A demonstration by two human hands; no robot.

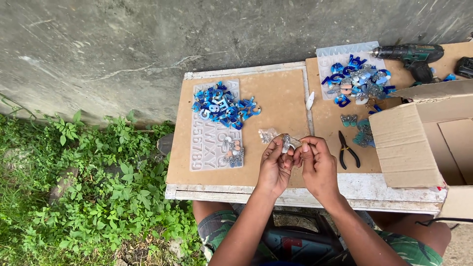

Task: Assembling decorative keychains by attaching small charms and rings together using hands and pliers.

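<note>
Head view | 2 hands: left hand (274, 165) and right hand (315, 162) pinch small glittery piece (286, 143) over tabletop (276, 106) | advice: grip edges firmly, pliers (348, 150) near right.

Even, diffuse daylight from overhead; brightness is high and shadows are faint. A soft shadow lies beneath the near edge of the white-framed brown board worktop (276, 189). No glare. Focus is sharp centrally; straight edges bow slightly toward the corners.
</note>
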